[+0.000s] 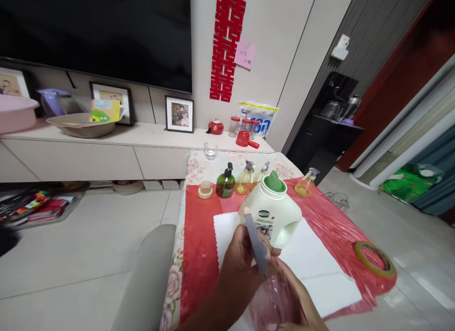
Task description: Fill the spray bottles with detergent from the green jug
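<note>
My left hand [235, 269] is closed near the top of a clear pink bottle [272, 300], where a grey spray piece [255, 241] sticks up between the fingers. My right hand [304, 300] wraps the pink bottle from the right and below. Just beyond the hands a white detergent jug [277, 215] with a green spout [275, 181] stands upright on a white cloth [320, 264]. I cannot tell whether my left fingers touch the jug.
A red plastic sheet [199, 236] covers the table. At its far side stand a green pump bottle [225, 181], yellow spray bottles [245, 179] [307, 183], a cream cap [205, 189] and a glass [210, 151]. A tape roll [375, 257] lies right. A grey chair back [145, 279] stands left.
</note>
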{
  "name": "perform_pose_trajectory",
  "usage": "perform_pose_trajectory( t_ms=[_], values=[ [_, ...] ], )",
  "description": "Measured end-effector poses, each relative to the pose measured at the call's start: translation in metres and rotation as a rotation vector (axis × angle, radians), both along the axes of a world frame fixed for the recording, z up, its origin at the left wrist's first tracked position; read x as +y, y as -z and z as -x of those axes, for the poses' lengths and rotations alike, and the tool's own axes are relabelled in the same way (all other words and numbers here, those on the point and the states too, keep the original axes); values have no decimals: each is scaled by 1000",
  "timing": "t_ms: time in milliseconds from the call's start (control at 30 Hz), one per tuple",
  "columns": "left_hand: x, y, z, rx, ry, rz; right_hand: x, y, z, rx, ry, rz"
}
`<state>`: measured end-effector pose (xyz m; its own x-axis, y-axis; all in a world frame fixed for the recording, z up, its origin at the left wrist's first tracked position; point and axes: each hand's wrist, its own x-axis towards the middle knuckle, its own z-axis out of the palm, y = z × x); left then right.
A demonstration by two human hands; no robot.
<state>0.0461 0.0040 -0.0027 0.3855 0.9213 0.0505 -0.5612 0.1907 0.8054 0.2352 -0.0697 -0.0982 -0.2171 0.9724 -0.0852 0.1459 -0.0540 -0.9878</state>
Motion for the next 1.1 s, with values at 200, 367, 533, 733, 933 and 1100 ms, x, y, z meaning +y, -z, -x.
perform_pose_trajectory(
  t_ms=[200,367,533,733,933,1100],
  values=[
    [11,-15,23,-340,-156,123,-8,-19,-17,-35,155,-9],
    [30,1,42,-567,-143,307,-23,-58,-40,-109,408,-50],
    [27,36,34,-516,-77,418,-2,-121,-64,-534,547,-284],
    [19,72,17,-368,-27,464,48,-202,-62,-1040,384,-664],
    [26,82,19,-348,-2,471,82,-236,-49,-1317,179,-826],
    [28,79,19,-321,-32,511,95,-246,-49,-1424,80,-840]
  ],
)
